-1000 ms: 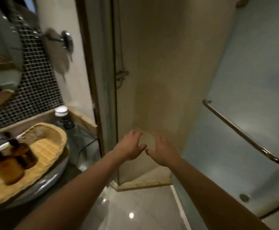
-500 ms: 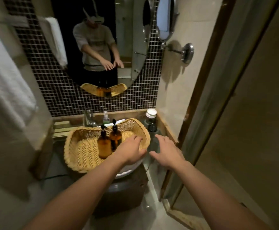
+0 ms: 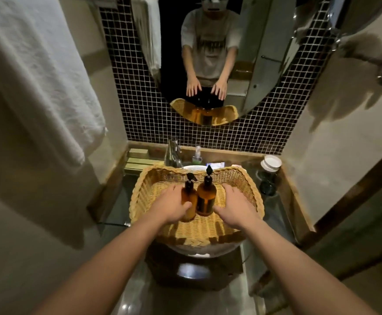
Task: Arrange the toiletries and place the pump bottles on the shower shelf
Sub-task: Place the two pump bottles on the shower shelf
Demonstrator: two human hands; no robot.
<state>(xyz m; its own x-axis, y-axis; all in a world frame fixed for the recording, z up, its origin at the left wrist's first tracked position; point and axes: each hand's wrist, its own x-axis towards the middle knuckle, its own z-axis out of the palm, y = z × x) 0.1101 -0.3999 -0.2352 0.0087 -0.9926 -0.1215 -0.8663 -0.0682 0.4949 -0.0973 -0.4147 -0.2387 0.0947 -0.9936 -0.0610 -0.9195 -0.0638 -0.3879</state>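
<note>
While both amber pump bottles (image 3: 197, 196) stand inside the wicker basket (image 3: 140, 196), our left hand (image 3: 172, 206) curls around one; our right hand (image 3: 233, 206) hovers spread, empty; we should grip low, lifting upright.

A white towel (image 3: 33, 71) hangs at left, and an oval mirror (image 3: 262, 64) is mounted on a black mosaic wall (image 3: 253, 135) behind the bench (image 3: 274, 208). On the bench a chrome tap (image 3: 173, 153) stands at the rear and a white-lidded jar (image 3: 270, 163) at the right corner.
</note>
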